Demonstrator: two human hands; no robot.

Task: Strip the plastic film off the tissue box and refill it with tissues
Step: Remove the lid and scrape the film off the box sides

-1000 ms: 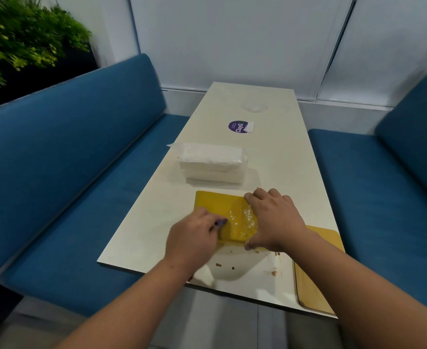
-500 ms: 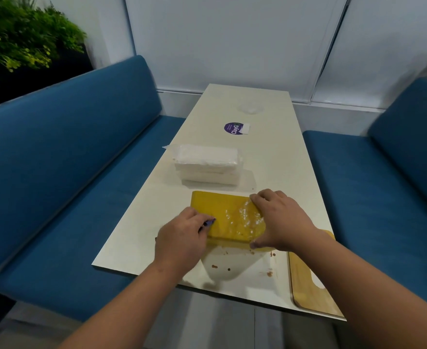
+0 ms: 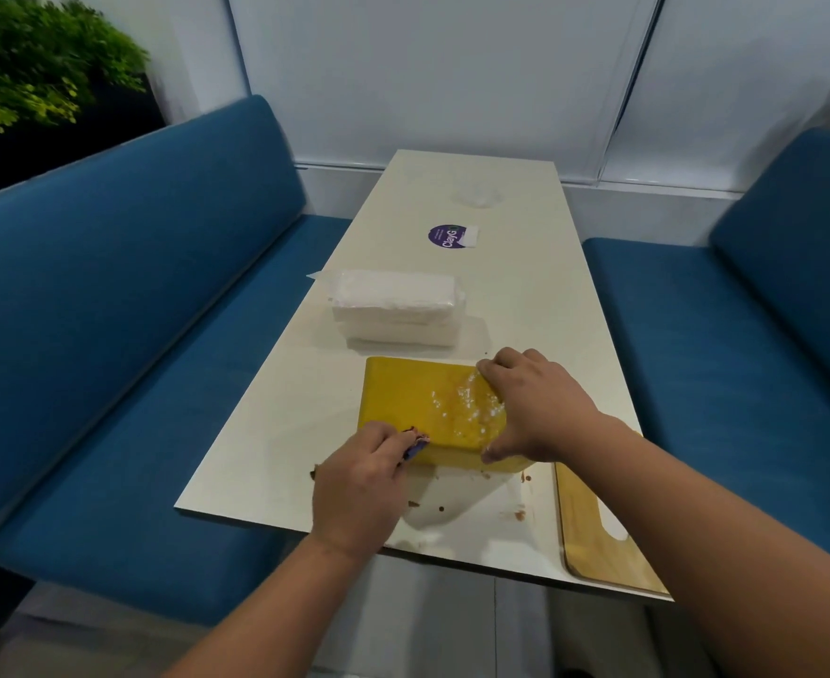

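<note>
A yellow tissue box (image 3: 413, 401) lies flat near the table's front edge, with crinkled clear plastic film (image 3: 467, 406) on its right part. My right hand (image 3: 535, 403) grips the box's right end, fingers over the far edge and thumb at the near edge. My left hand (image 3: 361, 482) holds a small purple tool (image 3: 415, 447) against the box's near left edge. Behind the box sits a white wrapped tissue pack (image 3: 396, 305).
A white table (image 3: 516, 296) runs between two blue benches (image 3: 109, 310). A wooden lid or board (image 3: 594, 540) lies at the front right corner. Brown scraps (image 3: 440, 506) dot the front edge. A purple sticker (image 3: 447, 235) and crumpled clear film (image 3: 476, 194) lie farther back.
My left hand with the purple tool has drawn leftward along the box's near edge. My right hand has shifted right toward the box's end. The camera has tilted slightly.
</note>
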